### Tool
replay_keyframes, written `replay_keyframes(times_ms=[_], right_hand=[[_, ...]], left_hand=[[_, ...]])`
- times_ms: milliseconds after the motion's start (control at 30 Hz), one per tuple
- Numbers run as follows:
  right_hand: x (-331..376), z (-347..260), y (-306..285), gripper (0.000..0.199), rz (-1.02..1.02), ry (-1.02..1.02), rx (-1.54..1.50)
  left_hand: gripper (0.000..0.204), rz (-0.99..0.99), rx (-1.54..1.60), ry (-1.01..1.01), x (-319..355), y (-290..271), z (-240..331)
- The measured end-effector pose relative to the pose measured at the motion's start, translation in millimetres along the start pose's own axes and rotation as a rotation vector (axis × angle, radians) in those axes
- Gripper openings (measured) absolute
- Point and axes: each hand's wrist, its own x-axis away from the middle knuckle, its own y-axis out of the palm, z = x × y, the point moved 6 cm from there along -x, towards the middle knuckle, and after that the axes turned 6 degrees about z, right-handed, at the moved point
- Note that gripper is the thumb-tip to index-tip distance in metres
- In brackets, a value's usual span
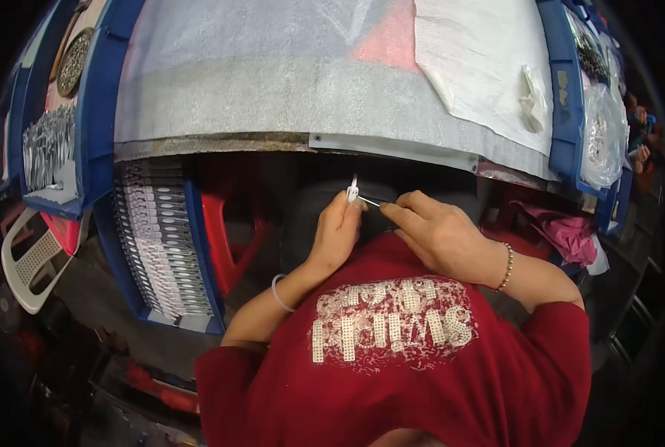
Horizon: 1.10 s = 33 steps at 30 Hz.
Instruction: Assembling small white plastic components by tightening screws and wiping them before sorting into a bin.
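In front of my red shirt, just beyond the table's near edge, my left hand point(336, 232) pinches a small white piece point(352, 192) with a slender tip pointing away from me. Its exact kind is too small to make out. My right hand point(440, 235) is closed on a thin metal rod point(369, 201), with the rod's end at the white piece. Whether the rod touches or enters the piece cannot be told. The fingers of my right hand hide the rod's other end.
A cloth-covered table point(273, 89) lies ahead, with a white sheet point(481, 59) at right. A blue crate point(217, 290) at left holds rows of white-and-dark pieces. Other blue crates flank the table; the right one has a plastic bag point(603, 134). A red stool point(224, 238) stands below.
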Motion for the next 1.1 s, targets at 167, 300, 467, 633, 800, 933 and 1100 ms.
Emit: replay_keyframes(times_ms=[167,300,467,633,800,933,1100], right_hand=[[-4,0,4,0.038,0.039,-0.104,0.126],[-5,0,7,0.036,0.038,-0.117,0.131],[-10,11,8,0.031,0.069,0.048,-0.076],[-19,-4,16,0.029,-0.005,-0.174,0.372],[-38,45,17,0.021,-0.046,0.393,-0.399],[-34,-3,14,0.033,-0.125,-0.135,0.36],[-29,-15,26,0.041,-0.144,-0.292,0.613]], left_hand=[[0.021,-0.023,0.05,-0.102,1,1,-4],[0.02,-0.013,-0.007,-0.045,-1,3,-7],[0.018,0.024,-0.134,0.079,-1,5,-1],[0.016,0.106,-0.294,0.295,-1,5,11],[0.015,0.145,-0.374,0.329,-4,5,6],[0.013,0.105,-0.307,0.354,-4,5,3],[0.012,0.117,-0.326,0.402,-2,5,3]])
